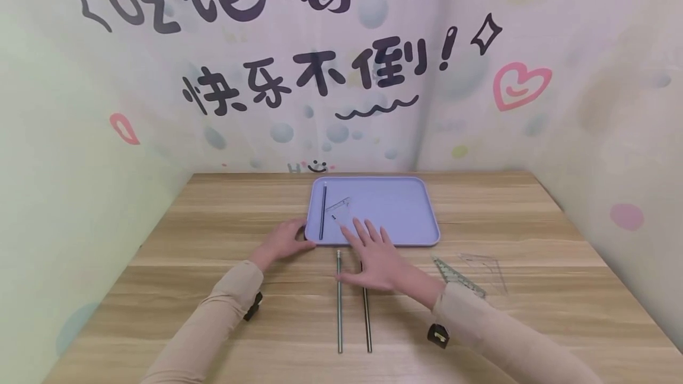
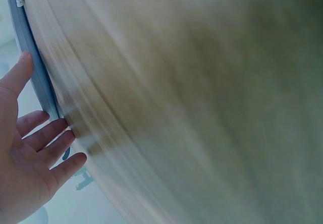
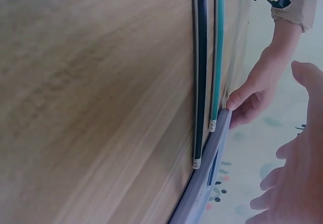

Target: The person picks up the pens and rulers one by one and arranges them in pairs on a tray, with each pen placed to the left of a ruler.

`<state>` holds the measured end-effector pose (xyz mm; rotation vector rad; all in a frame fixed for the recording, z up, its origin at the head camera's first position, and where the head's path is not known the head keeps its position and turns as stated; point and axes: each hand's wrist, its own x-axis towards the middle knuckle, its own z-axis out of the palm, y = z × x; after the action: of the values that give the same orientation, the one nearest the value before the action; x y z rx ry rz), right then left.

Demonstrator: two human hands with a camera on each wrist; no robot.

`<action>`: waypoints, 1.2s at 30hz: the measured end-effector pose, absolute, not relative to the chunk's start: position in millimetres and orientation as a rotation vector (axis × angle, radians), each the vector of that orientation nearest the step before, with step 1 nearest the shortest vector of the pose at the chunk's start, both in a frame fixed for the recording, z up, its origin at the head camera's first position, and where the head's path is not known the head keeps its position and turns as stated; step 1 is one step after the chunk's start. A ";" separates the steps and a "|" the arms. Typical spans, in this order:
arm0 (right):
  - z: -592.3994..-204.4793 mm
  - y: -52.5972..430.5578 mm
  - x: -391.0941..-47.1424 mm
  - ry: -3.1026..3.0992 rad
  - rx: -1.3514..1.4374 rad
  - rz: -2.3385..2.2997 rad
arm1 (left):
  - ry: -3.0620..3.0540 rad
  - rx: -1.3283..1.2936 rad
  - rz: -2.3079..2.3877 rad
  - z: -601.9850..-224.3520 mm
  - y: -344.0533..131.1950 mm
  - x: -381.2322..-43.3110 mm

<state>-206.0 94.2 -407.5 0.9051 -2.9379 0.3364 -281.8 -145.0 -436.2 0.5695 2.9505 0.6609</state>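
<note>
Sleeves (image 1: 213,325) of tan cloth are nearest, in front of the purple tray (image 1: 395,209). A green pencil (image 1: 340,307) and a dark pencil (image 1: 367,319) lie side by side on the bench (image 1: 288,336), just in front of the tray, with their rubber ends toward it. To the front right of the tray are a green triangle ruler (image 1: 459,277) and a clear triangle ruler (image 1: 496,268). The right grip (image 1: 376,258), a bare hand, has its fingers spread wide and has hold of nothing. It is over the tray's front edge and hides part of the dark pencil. The left grip (image 1: 283,240) is at the tray's front left corner. Its thumb is on the front rim and its fingers bend loosely around the left side, a light hold. Inside the tray, along its left side, are a black pencil (image 1: 322,212) and a small see-through triangle (image 1: 343,203). Behind the tray is a pale wall (image 1: 464,135) with big black writing.
</note>
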 end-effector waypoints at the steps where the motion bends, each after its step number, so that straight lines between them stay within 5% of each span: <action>1: -408.6 94.8 -205.0 -2.922 0.914 0.315 | 2.948 0.565 0.665 -435.6 -144.9 -281.2; 36: -408.9 87.1 -159.3 -2.955 0.933 0.284 | 2.927 0.566 0.715 -438.3 -146.9 -282.2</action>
<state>-159.3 87.1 -408.9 0.9326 -2.9546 0.2837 -282.2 -146.9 -438.3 0.5664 2.9274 0.7150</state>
